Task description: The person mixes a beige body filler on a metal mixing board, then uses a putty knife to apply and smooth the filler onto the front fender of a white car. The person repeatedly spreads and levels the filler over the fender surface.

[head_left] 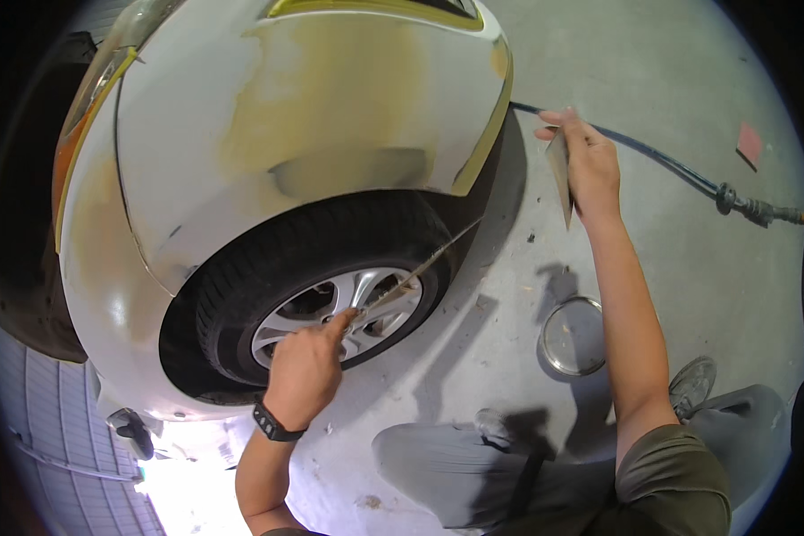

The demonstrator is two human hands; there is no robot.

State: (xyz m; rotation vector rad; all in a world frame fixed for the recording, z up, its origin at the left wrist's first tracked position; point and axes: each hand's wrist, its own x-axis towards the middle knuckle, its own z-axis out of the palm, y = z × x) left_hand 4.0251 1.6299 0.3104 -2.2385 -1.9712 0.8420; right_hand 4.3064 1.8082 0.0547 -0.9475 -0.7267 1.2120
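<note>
Beside the car's wheel (366,308), my left hand (304,371) is closed on a thin flat plate (424,268). It is seen almost edge-on, points up and right across the tire, and looks smeared along its edge. Out to the right, over the floor, my right hand (592,165) grips a flat grey putty spreader (560,174) hanging downward, its fingers partly hidden. Neither tool visibly touches the car. Above the wheel arch, the white body panel (179,98) carries tan filler patches (330,80) and a grey smear (353,172).
A round metal lid or ring (573,336) lies on the floor near my legs (456,469). A dark hose (661,159) with a fitting (749,205) runs across the right side, near a pink sanding pad (749,145). Yellow masking edges the lamp openings.
</note>
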